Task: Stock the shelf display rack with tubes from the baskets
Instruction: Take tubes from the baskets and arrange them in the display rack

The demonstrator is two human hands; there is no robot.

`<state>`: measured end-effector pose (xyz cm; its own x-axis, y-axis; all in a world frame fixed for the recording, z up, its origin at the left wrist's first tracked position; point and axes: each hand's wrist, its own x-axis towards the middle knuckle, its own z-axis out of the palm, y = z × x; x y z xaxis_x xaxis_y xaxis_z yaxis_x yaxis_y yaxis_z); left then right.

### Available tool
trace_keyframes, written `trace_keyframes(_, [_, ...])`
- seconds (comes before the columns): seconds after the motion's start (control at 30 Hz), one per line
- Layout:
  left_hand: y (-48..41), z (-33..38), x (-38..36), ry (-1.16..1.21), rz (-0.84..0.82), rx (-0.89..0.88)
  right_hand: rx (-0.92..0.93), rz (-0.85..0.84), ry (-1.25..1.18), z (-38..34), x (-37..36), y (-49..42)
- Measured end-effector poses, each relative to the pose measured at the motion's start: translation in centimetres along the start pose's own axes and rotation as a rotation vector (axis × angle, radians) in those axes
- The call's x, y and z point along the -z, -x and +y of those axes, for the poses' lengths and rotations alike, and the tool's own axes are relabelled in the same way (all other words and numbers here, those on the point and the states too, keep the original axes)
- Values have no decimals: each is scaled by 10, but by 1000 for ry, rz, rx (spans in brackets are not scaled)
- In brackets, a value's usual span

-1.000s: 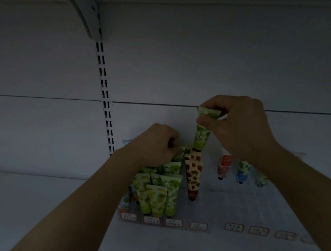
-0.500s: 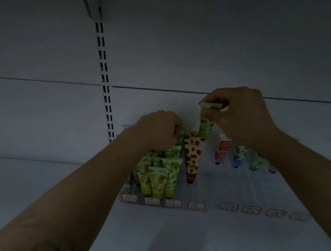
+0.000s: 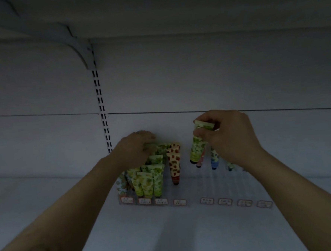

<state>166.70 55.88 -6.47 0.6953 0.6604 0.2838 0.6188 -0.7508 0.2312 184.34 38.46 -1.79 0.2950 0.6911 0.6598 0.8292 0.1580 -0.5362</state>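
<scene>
The right hand [image 3: 228, 134] has carried the green tube [image 3: 198, 146] rightward, away from the left hand [image 3: 135, 149] and the strawberry tubes [image 3: 174, 164]. The tube now hangs cap-down, just in front of a pink tube [image 3: 200, 163], with the grip closed on its flat upper end. The left hand stays curled over the far green tubes [image 3: 150, 177] in the left lanes of the rack [image 3: 194, 190]; whether its grip holds one I cannot tell. The shift suggests the tube is bound for a thinly stocked lane further right, and it has yet to be lowered in.
</scene>
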Motion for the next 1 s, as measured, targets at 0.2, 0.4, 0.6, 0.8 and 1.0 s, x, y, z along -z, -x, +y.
trace_keyframes(0.2, [27,9,15,-79,8,-44,-86,-40,-63,-6,-11,10])
trace_keyframes(0.4, [59,22,19,-170,-14,-84,-117,-116,-46,-14,-19,27])
trace_keyframes(0.6, [101,38,16,-274,41,-136,-128,-105,25,-22,-8,58])
trace_keyframes(0.8, [148,49,11,-282,96,-150,-156,-116,9,-22,5,103])
trace_keyframes(1.0, [192,61,-12,-264,69,-177,-279,-272,-27,-25,3,160])
